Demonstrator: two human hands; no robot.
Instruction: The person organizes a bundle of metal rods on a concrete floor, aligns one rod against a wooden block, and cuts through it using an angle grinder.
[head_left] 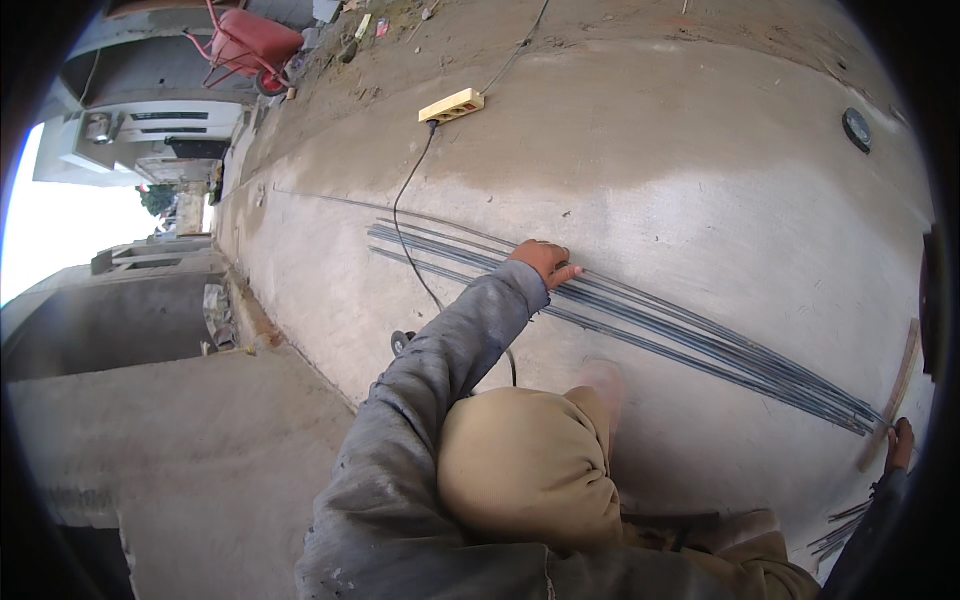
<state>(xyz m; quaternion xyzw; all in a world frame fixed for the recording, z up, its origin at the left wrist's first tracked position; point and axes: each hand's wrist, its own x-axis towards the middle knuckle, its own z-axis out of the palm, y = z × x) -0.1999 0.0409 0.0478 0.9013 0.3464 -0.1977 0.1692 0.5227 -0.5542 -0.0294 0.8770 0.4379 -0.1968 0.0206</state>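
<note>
A loose bundle of long, thin steel rods lies slantwise across the concrete floor. My left hand, in a grey sleeve, reaches over the middle of the bundle, its fingers curled around a rod on the far side. One rod sticks out well beyond the others at the left. At the right rim, my right hand is closed at the rod ends, seemingly pinching one; part of that hand is cut off by the picture's dark edge. A flat strip of wood lies under the rod ends.
A cream power strip lies beyond the rods; its black cable crosses them and passes under my left arm. A round dark disc lies far right. More short rods are near my right arm. A red wheelbarrow stands far left.
</note>
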